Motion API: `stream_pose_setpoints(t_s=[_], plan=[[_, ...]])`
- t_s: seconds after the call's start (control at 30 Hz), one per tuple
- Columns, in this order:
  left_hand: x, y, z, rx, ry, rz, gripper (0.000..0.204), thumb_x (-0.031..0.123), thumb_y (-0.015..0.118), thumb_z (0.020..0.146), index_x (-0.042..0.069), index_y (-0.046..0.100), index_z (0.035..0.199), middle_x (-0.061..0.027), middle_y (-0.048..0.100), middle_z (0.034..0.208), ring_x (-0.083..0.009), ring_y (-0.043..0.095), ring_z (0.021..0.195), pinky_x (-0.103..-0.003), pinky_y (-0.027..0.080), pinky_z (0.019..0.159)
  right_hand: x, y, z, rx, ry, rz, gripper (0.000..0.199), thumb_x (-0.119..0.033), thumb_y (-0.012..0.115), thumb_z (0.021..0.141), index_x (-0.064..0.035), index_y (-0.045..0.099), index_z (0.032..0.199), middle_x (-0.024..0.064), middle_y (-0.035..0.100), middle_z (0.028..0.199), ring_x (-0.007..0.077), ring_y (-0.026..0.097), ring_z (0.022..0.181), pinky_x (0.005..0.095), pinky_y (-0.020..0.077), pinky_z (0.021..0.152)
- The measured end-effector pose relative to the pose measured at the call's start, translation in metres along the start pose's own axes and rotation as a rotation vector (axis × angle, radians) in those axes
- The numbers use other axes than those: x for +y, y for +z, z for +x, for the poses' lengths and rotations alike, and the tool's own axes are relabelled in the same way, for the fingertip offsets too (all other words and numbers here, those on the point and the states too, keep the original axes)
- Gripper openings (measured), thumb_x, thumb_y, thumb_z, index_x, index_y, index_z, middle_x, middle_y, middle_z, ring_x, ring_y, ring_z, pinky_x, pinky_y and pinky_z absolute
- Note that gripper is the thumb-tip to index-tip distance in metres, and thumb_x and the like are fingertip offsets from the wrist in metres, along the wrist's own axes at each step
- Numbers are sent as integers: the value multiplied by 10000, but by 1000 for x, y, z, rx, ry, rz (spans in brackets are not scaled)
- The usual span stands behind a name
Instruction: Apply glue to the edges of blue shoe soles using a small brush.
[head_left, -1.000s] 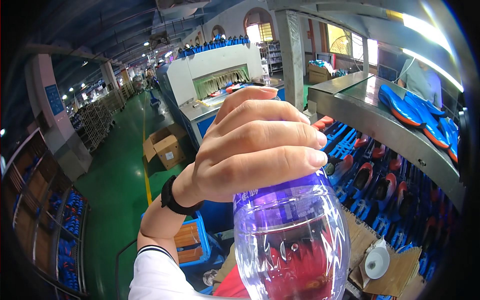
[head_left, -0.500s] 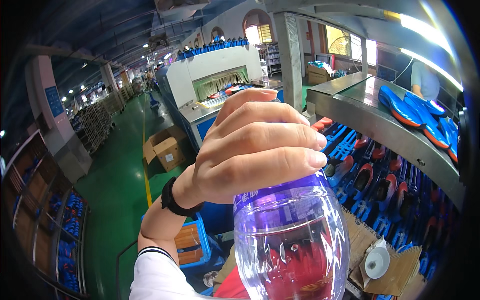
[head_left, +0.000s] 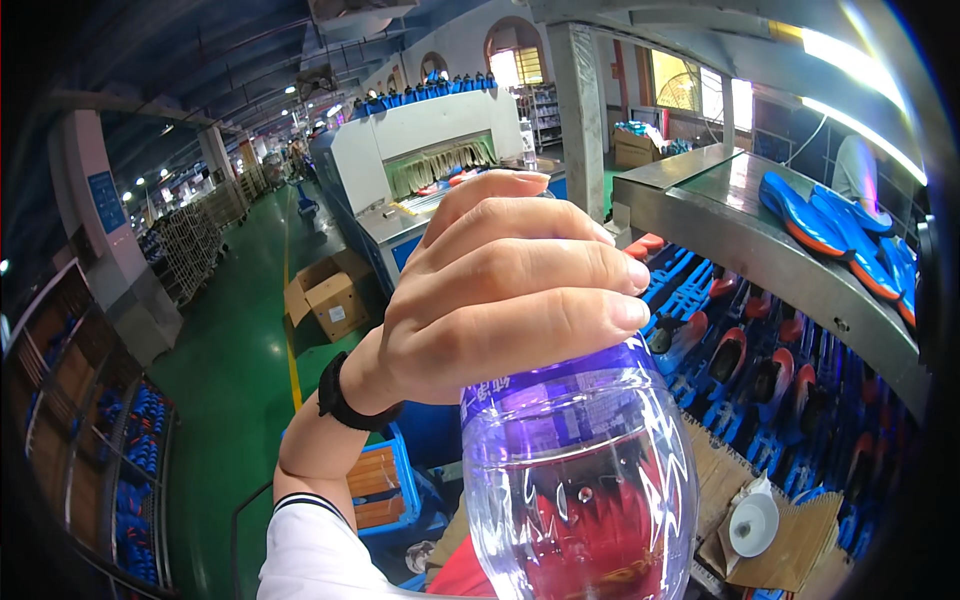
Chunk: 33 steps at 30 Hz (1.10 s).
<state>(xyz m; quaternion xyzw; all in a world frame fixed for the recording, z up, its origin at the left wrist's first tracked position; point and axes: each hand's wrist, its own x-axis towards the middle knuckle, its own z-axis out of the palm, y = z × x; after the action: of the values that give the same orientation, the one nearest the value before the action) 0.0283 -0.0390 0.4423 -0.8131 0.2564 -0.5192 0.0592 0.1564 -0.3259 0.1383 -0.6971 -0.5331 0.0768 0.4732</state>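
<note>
My left hand (head_left: 510, 275) is wrapped round a clear plastic water bottle (head_left: 580, 490) with a purple label band. The bottle is held up close in the lower middle of the head view. Its far end is hidden behind my fingers, and its near end runs off the lower edge. Clear liquid with small bubbles shows inside, and something red shows through it. A black band (head_left: 345, 395) is round my left wrist, above a white sleeve. My right hand is not seen.
Blue and orange insoles (head_left: 830, 230) lie on a metal shelf (head_left: 690, 170) at right, above rows of blue and red shoe parts (head_left: 765, 380). Behind stands a large white machine (head_left: 350, 150). An open cardboard box (head_left: 335, 300) sits on the green floor. A rack (head_left: 100, 420) stands left.
My left hand and the bottle have shifted very slightly left and up, with the grip unchanged. At far right, the person by the shelf has shifted position.
</note>
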Motion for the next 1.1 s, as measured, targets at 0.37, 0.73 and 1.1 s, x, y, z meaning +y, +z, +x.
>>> stream_pose_setpoints(t_s=[0.37, 0.73, 1.1], plan=[[-5, 2, -2, 22, 26, -4, 459, 206, 807, 764, 180, 489, 1094, -73, 677, 1057, -257, 658, 998, -450, 391, 1040, -4, -3, 7, 9, -72, -109, 361, 89, 645, 802, -78, 630, 1122, 164, 582, 1148, 342, 639, 963, 372, 542, 725], [1, 16, -22, 126, -51, -103, 336, 223, 776, 751, 100, 674, 1047, -68, 707, 1039, -243, 666, 969, -429, 467, 952, -11, -9, 22, 66, -126, -90, 402, 32, 701, 815, -37, 607, 1200, 150, 609, 1109, 278, 637, 833, 330, 526, 720], [30, 57, -98, 30, -493, -701, 561, 95, 820, 729, 11, 555, 1216, -147, 651, 1138, -297, 654, 993, -383, 523, 860, -9, -19, 39, 279, -46, -14, 245, -54, 695, 773, 54, 627, 982, 175, 629, 981, 266, 630, 785, 329, 511, 688]])
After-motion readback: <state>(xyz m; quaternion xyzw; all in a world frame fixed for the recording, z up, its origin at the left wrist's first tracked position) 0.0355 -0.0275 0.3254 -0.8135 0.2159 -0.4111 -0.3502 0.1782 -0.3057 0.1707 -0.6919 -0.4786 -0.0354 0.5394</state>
